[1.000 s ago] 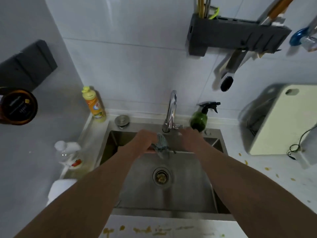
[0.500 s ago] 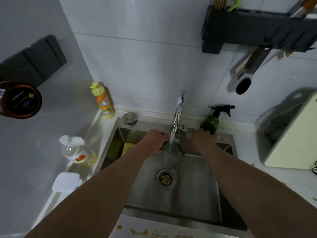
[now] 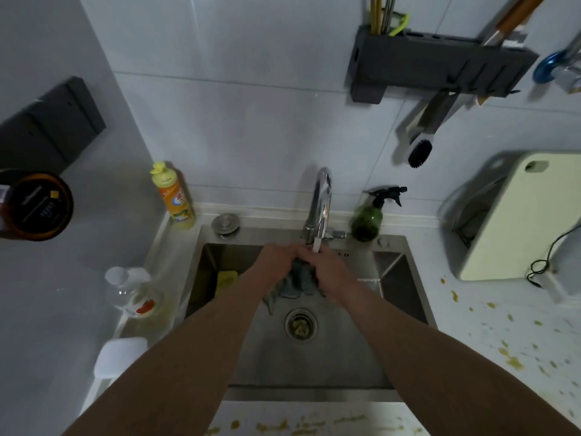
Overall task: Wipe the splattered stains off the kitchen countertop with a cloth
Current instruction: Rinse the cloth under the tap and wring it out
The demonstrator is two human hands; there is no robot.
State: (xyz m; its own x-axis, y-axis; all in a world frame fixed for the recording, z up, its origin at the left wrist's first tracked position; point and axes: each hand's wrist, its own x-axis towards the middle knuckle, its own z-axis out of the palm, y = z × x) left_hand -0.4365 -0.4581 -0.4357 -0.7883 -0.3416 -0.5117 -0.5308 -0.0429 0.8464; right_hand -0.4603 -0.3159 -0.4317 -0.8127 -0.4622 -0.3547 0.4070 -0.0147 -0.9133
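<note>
**None of the stains wiped yet — cloth is at the tap**

Both hands meet over the stainless-steel sink basin, just under the spout of the curved chrome faucet. The left hand and the right hand are pressed close together, fingers curled around the bunched grey-blue cloth, gripping it from either side at the top. Its lower folds hang loose and crumpled toward the round metal drain at 6 o'clock of the hands. It looks dark and limp, so probably wet; whether water is running I cannot tell for certain.

Judging by the layout, the task is in its preparation stage — the cloth is being wetted or wrung, not used. The white kitchen countertop carries yellowish-brown splattered stains scattered at 4 o'clock of the sink, and a smeared line of them along the front ledge at 6 o'clock. All of it appears untouched.

What is left is the whole of the wiping: carrying the cloth out of the basin to the right-hand counter and the front strip. The spots look small and partly dried, so they may need some pressure.
</note>
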